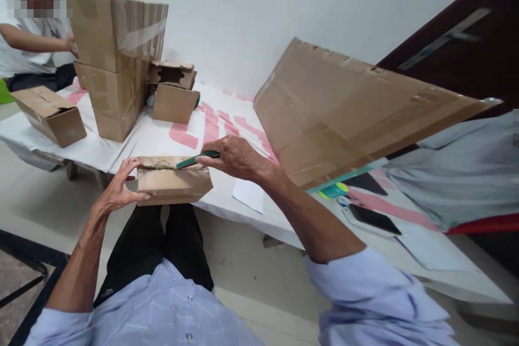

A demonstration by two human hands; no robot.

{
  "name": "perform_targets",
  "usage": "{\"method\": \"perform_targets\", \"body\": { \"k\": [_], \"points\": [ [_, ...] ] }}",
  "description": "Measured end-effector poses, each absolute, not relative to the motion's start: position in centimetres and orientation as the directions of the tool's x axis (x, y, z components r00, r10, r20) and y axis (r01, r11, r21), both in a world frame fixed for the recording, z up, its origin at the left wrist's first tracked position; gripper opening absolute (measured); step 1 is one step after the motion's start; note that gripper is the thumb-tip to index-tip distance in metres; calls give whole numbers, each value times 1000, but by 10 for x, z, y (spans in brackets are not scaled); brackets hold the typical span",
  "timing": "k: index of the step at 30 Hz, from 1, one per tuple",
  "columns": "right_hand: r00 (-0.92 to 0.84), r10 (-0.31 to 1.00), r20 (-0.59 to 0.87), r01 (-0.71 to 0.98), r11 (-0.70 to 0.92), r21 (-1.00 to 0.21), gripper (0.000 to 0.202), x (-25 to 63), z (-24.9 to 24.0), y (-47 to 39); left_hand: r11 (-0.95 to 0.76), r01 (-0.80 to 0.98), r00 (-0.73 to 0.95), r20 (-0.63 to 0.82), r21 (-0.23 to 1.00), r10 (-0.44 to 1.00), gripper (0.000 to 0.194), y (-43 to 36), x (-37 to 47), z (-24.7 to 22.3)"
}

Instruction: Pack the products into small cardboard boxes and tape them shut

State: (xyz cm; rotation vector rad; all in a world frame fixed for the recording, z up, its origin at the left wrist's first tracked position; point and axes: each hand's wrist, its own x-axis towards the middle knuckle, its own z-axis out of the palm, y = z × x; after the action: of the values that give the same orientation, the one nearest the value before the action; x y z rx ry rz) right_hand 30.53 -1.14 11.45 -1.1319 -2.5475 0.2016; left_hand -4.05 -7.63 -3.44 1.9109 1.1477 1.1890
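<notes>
A small cardboard box (174, 186) rests at the table's front edge, just above my lap. My left hand (119, 186) grips its left end, thumb along the front face and fingers at the top. Closed around a green utility knife (190, 160), my right hand (233, 154) is over the box's right part. The knife's front end meets the torn, uneven seam along the top; whether the blade is out cannot be made out.
Stacked large cartons (117, 59) stand at the back left, with a person beyond them. Smaller boxes (176, 102) (60, 119) sit nearby. A big cardboard panel (344, 113) leans on the right. Near it lie a phone (375, 219), a tape roll (334, 190) and white paper (248, 194).
</notes>
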Motion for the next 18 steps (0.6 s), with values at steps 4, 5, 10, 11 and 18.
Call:
{"method": "perform_targets", "body": {
  "k": [4, 5, 10, 11, 18],
  "points": [
    [-519, 794, 317, 744, 602, -291, 46, 351, 123, -5, -416, 362, 187, 372, 834, 909, 94, -77, -47, -28],
    [-479, 808, 343, 748, 580, -321, 46, 362, 121, -1, -409, 363, 183, 366, 837, 912, 96, -78, -49, -26],
    [-241, 888, 392, 775, 419, -473, 40, 383, 61, 21, -394, 350, 162, 359, 850, 919, 99, -77, -50, -22],
    [-193, 915, 354, 799, 356, -484, 36, 379, 40, 25, -391, 351, 155, 359, 851, 920, 100, -77, -50, -22],
    [33, 968, 249, 828, 113, -549, 28, 350, -53, 31, -359, 378, 137, 333, 853, 933, 103, -76, -51, -21]
  ]
}}
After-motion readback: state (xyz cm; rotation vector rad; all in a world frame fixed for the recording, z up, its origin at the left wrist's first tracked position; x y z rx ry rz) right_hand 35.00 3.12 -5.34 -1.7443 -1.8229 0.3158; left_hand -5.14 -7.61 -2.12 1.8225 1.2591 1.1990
